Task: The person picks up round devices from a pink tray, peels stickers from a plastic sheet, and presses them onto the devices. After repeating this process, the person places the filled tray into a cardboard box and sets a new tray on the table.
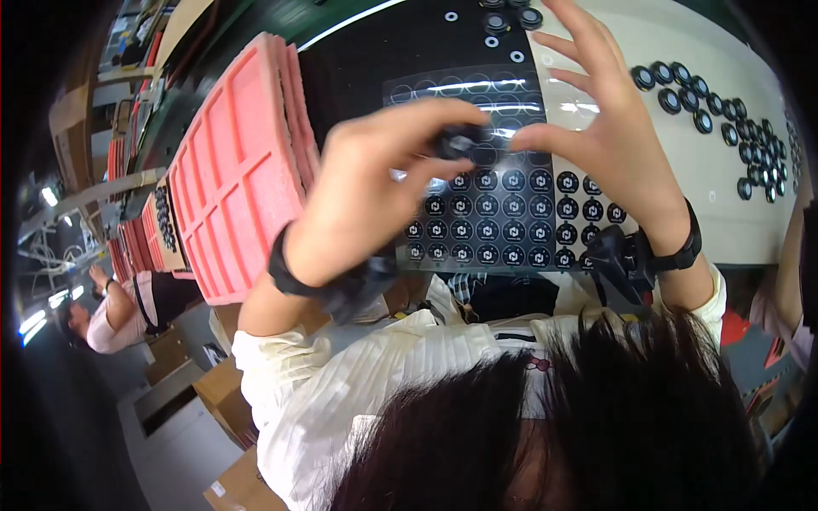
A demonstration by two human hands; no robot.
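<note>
Both hands, left hand (366, 196) and right hand (596, 128), pinch a small black disc (460, 140) above the sticker sheet (503, 221).

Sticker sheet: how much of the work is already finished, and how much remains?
The upper rows of the sticker sheet are empty outlines, so those look used. The left hand and right hand pinch a small black round part above it. Four rows of round black stickers remain. Many black round pieces lie on the table.
</note>
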